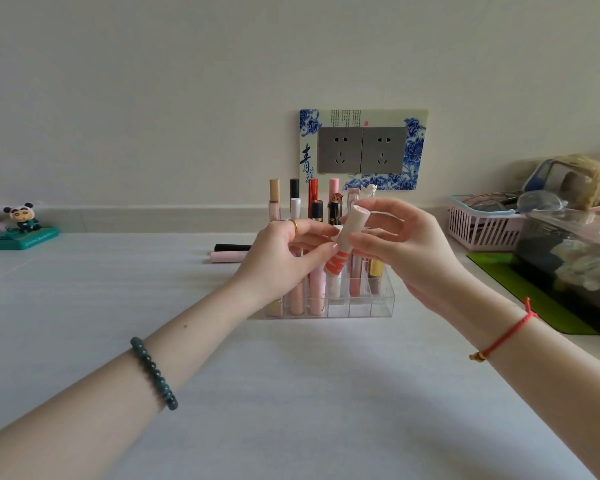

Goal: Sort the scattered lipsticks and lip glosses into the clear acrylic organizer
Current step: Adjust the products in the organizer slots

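Both hands, left hand and right hand, pinch a matte cream lip-gloss tube at frame centre, above the clear acrylic organizer.

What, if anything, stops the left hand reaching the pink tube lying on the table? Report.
Likely yes, reachable: the pink tube lies uncovered just beside the left hand, though that hand pinches the pale lipstick.

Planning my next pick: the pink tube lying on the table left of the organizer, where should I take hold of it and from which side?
Take the pink tube at its exposed left end, from above and the near side. It lies flat, pointing left-right, with the black tube close behind, so the far side is likely cramped; its right end is hidden behind the left hand.
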Demonstrator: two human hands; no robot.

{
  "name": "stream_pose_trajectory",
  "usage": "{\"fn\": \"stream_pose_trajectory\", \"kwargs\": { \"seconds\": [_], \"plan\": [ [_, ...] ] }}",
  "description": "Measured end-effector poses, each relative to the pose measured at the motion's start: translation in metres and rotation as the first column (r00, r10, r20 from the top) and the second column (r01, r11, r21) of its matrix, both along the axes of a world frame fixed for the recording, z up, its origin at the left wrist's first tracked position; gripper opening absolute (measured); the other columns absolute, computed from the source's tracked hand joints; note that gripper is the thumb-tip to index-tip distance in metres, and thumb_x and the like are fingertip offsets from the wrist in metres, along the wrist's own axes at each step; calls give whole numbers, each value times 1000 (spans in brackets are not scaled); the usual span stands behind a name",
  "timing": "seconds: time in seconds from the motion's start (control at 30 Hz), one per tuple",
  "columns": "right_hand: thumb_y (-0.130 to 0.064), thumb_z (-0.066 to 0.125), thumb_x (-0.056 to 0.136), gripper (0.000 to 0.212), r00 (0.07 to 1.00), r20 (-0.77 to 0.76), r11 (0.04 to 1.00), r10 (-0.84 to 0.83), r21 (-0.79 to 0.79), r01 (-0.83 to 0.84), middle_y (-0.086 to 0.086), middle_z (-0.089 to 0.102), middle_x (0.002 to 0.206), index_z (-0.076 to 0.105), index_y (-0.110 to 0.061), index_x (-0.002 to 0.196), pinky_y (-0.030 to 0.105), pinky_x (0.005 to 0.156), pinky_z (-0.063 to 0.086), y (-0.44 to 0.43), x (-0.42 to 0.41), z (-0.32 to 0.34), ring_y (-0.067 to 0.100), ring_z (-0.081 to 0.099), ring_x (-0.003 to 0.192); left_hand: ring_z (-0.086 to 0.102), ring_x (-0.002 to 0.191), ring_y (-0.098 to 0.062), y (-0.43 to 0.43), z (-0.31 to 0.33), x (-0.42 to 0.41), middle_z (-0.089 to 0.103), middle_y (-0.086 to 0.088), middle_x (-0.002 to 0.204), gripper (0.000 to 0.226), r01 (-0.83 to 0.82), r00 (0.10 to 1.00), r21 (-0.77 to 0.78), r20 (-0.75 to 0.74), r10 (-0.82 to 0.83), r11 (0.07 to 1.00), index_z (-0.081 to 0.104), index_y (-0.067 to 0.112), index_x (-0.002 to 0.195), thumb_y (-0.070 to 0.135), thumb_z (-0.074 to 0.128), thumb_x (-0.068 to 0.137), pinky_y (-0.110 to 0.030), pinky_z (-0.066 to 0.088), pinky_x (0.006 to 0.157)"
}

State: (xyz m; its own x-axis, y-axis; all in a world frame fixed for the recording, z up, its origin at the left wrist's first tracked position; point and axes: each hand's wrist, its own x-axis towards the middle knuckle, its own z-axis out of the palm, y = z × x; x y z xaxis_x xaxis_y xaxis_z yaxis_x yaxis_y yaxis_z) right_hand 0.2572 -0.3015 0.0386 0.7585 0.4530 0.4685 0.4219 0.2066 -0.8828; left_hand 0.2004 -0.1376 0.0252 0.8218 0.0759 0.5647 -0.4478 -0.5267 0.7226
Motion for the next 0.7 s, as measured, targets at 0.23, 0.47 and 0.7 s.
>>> {"fn": "stream_pose_trajectory", "kwargs": {
  "seconds": [0.23,0.47,0.7],
  "plan": [
    [-6,74,71,33,929,338,958,-149,-184,220,-13,63,84,62,-21,99,10,64,51,4,0,-5,-1,64,71,63,82,7,-3,-3,10,66,24,81,18,-92,995,120,41,87,989,66,33,94,21,67,80,-5,47,78],
    [-5,73,72,33,910,363,928,-199,-227,294,-13,63,82,63,-22,99,12,64,54,9,3,-21,0,64,71,63,89,6,-4,-5,13,67,21,87,25,-121,992,117,54,115,986,66,26,106,23,67,81,-9,46,83],
    [-5,74,71,32,919,326,919,-222,-245,309,-7,64,80,58,-26,91,18,62,54,13,5,-34,7,65,72,62,83,6,-4,-7,15,67,14,85,26,-164,985,239,-11,172,957,66,23,107,28,67,81,-1,44,72]
  ]
}}
